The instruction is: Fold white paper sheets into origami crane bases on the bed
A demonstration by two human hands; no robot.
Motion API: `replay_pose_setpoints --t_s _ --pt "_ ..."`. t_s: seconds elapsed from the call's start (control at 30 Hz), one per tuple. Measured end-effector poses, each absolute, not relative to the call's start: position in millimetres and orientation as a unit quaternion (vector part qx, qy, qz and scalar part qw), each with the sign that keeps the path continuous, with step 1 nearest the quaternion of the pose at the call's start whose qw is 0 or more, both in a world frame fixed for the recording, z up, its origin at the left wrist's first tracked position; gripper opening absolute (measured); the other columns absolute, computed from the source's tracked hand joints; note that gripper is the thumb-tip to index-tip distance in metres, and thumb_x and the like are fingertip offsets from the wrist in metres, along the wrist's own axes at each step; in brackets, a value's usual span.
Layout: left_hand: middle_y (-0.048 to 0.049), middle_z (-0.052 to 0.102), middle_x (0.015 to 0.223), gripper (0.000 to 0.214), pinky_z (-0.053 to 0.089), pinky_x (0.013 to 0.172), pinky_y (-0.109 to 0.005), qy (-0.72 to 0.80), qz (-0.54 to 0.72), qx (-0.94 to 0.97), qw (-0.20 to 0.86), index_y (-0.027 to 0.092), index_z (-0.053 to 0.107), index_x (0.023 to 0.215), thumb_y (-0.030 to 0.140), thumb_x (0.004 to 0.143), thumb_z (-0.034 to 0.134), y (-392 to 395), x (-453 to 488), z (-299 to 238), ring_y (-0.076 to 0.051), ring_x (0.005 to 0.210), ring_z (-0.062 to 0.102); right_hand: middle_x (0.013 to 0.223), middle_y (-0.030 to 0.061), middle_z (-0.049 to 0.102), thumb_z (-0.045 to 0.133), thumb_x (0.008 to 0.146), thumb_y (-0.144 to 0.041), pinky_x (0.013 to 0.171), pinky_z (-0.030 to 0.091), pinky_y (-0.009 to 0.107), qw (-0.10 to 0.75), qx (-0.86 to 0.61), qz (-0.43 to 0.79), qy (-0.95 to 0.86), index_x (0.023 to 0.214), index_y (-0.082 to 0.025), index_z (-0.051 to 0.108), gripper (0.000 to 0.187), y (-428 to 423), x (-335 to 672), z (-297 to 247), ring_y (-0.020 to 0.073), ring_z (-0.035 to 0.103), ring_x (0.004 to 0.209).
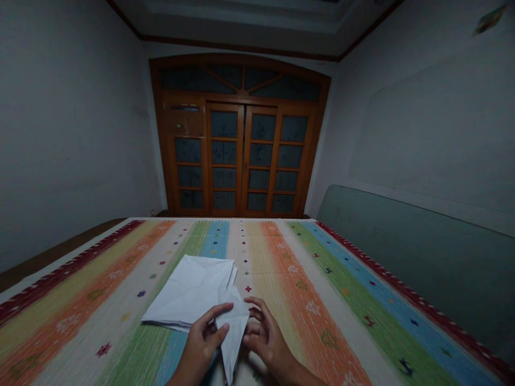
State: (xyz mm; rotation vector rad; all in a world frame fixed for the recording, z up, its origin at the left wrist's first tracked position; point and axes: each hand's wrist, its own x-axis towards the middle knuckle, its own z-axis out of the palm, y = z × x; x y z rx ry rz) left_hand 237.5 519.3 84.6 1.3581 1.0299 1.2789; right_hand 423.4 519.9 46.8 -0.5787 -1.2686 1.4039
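A small white sheet (pixel 233 327), folded to a long point toward me, is between my two hands; whether it is paper or cloth I cannot tell. My left hand (pixel 203 340) has its thumb and index finger on the left side of this sheet. Curled at the right edge is my right hand (pixel 267 340), its fingertips at the sheet and partly behind it. Just beyond and to the left, a larger flat white piece (pixel 193 289) lies in several layers with light creases. The small sheet's upper end meets its right corner; whether the two are joined is unclear.
A striped, patterned tablecloth (pixel 306 300) covers the table. Along the right side stands a pale green panel (pixel 402 241). Wooden doors with glass panes (pixel 243 155) close off the far wall. The room is dim.
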Motion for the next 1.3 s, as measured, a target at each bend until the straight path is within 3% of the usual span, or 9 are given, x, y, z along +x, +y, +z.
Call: replay_pose_setpoints --t_s 0.13,0.37,0.5,0.63,0.73,0.87,1.0,1.3 --pt "-0.0067 0.078 0.09 0.046 0.057 0.073 -0.032 0.411 0.52 0.532 0.527 0.018 0.08 0.108 0.044 0.07 0.085 518.3 239.7 87.2 -0.025 0.076 0.069 0.094 -0.0018 0.066 0.093 0.068 -0.04 0.068 0.052 0.025 0.539 -0.274 0.61 -0.512 0.13 -0.03 0.04 0.082 518.8 421.3 52.0 0.0132 0.068 0.071" --pt "-0.0072 0.077 0.096 0.044 0.057 0.07 -0.033 0.377 0.526 0.501 0.574 0.018 0.076 0.1 0.039 0.063 0.089 519.2 242.1 84.8 -0.025 0.075 0.071 0.1 -0.0001 0.063 0.083 0.075 -0.059 0.047 0.051 0.022 0.545 -0.275 0.602 -0.515 0.124 -0.029 0.04 0.072 518.3 420.7 50.0 0.0077 0.061 0.047" --pt "-0.0073 0.077 0.099 0.042 0.058 0.069 -0.032 0.391 0.543 0.502 0.548 0.019 0.075 0.097 0.037 0.063 0.089 521.1 240.9 83.8 -0.025 0.076 0.071 0.1 -0.0004 0.06 0.085 0.073 -0.054 0.044 0.045 0.017 0.536 -0.266 0.616 -0.512 0.124 -0.028 0.044 0.071 517.0 423.4 52.1 0.0064 0.058 0.051" --pt "-0.0077 0.076 0.102 0.04 0.058 0.075 -0.033 0.395 0.564 0.501 0.523 0.019 0.075 0.097 0.035 0.062 0.088 521.3 241.1 84.6 -0.027 0.084 0.072 0.1 -0.0019 0.058 0.093 0.063 -0.034 0.048 0.044 0.015 0.515 -0.259 0.634 -0.516 0.13 -0.029 0.044 0.084 517.7 424.3 51.8 0.0063 0.058 0.058" --pt "-0.0068 0.076 0.1 0.037 0.058 0.075 -0.032 0.405 0.564 0.51 0.508 0.019 0.075 0.097 0.034 0.065 0.086 520.0 241.6 85.1 -0.027 0.085 0.072 0.1 -0.0027 0.057 0.092 0.061 -0.025 0.047 0.042 0.014 0.51 -0.278 0.633 -0.512 0.129 -0.03 0.045 0.083 518.5 423.1 49.0 0.0059 0.059 0.058" --pt "-0.0055 0.076 0.098 0.036 0.057 0.068 -0.03 0.414 0.567 0.517 0.49 0.02 0.073 0.098 0.036 0.067 0.084 519.0 240.5 84.5 -0.024 0.075 0.071 0.11 0.0007 0.056 0.087 0.068 -0.031 0.039 0.04 0.014 0.494 -0.283 0.633 -0.525 0.131 -0.033 0.043 0.078 516.7 422.5 50.2 0.0039 0.057 0.049" --pt "-0.0058 0.076 0.1 0.04 0.057 0.068 -0.029 0.424 0.579 0.512 0.472 0.02 0.072 0.1 0.038 0.067 0.084 520.4 239.2 82.7 -0.022 0.072 0.07 0.119 0.003 0.054 0.089 0.062 -0.028 0.043 0.047 0.017 0.474 -0.288 0.636 -0.536 0.132 -0.035 0.042 0.085 515.1 423.4 55.5 0.0069 0.062 0.056" --pt "-0.0053 0.075 0.094 0.035 0.058 0.068 -0.03 0.416 0.571 0.54 0.457 0.019 0.072 0.098 0.037 0.069 0.082 518.7 241.7 83.7 -0.022 0.071 0.07 0.102 -0.0002 0.056 0.08 0.063 -0.022 0.049 0.039 0.016 0.482 -0.31 0.591 -0.567 0.125 -0.027 0.051 0.069 517.1 423.6 46.1 0.0063 0.053 0.06"
